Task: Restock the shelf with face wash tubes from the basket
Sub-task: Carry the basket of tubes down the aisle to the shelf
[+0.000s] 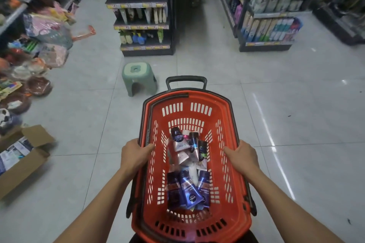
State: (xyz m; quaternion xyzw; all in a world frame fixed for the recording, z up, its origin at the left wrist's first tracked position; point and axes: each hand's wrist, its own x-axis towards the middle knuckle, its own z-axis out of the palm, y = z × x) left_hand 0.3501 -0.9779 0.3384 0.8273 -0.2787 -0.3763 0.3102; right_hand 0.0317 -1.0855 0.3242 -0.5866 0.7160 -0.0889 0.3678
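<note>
A red plastic basket (235,165) with black handles hangs in front of me above the tiled floor. My left hand (135,154) grips its left rim, thumb inside. My right hand (244,155) grips the right rim the same way. Inside lie several face wash tubes (187,181), blue ones at the near end and pink, white and dark ones further in. Ahead stands a dark shelf unit (141,25) with tubes and bottles on its tiers.
A green plastic stool (138,77) stands on the floor just beyond the basket. An open cardboard box (23,160) lies at left below racks of packaged goods (37,31). Another stocked shelf unit (270,25) stands at right, with an aisle between the units.
</note>
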